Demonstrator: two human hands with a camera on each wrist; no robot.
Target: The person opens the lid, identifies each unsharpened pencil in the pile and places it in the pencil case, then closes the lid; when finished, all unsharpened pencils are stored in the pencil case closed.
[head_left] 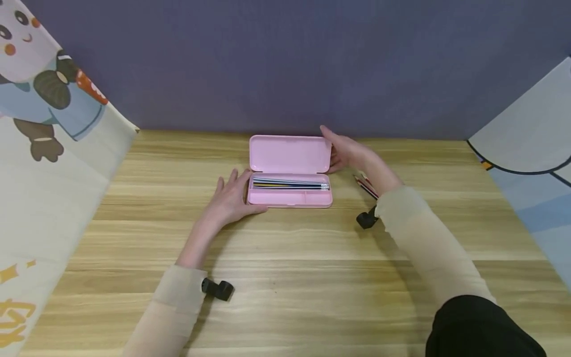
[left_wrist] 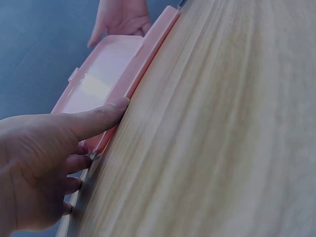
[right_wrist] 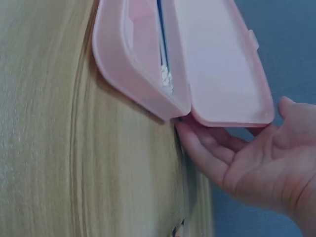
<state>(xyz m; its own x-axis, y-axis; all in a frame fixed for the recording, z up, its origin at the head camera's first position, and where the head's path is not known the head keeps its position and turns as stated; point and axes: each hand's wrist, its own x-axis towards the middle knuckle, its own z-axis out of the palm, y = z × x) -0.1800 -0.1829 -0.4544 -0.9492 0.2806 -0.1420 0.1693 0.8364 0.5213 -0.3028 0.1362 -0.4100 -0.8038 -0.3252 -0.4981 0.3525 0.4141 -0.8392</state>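
A pink pencil case (head_left: 290,198) lies on the table with its lid (head_left: 290,153) swung back toward the wall. Several pencils (head_left: 285,184) lie lengthwise in its rear compartment, white ends to the right. My left hand (head_left: 228,199) holds the case at its left end, thumb along the front edge and fingers at the left side. At the right end of the lid, my right hand (right_wrist: 271,158) holds on, fingers reaching beneath it and thumb by its outer corner. In the left wrist view, the left thumb (left_wrist: 103,120) presses the case's front rim.
More pencils (head_left: 367,187) lie on the table to the right, partly hidden under the right forearm. A dark blue wall (head_left: 285,64) stands directly behind the wooden table (head_left: 285,277). Small black cameras sit at both wrists.
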